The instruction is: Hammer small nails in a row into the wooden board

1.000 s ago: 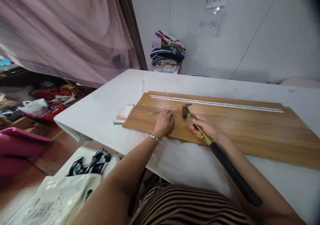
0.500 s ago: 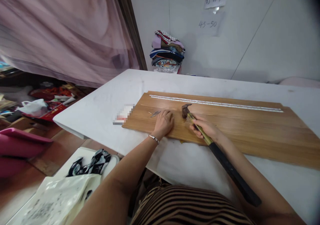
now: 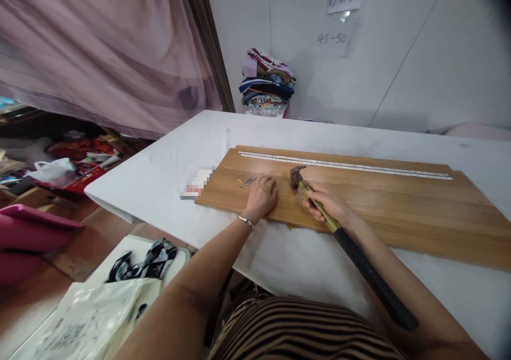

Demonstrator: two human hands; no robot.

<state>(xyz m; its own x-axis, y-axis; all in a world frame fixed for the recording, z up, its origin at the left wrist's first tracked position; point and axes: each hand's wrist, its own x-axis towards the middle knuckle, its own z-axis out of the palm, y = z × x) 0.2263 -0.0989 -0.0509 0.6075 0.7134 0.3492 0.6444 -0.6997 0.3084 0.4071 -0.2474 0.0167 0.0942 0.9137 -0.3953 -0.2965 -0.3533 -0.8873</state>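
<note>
My right hand (image 3: 325,203) is closed round the yellow neck of a claw hammer (image 3: 359,261), close below its rusty head. The black grip slants back along my right forearm, and the head is at the wooden board (image 3: 399,211). Palm down on the board's left part rests my left hand (image 3: 262,196), its fingers lying on the wood with the tips partly hidden. Just left of those fingers is a small heap of nails (image 3: 248,181), with one nail (image 3: 239,180) lying apart.
Two white measuring strips (image 3: 343,164) run along the board's far side. The board lies on a white table (image 3: 159,176). A blurred-out packet (image 3: 198,183) is left of the board. Folded clothes (image 3: 267,83) are stacked by the wall. A bag (image 3: 91,317) sits at lower left.
</note>
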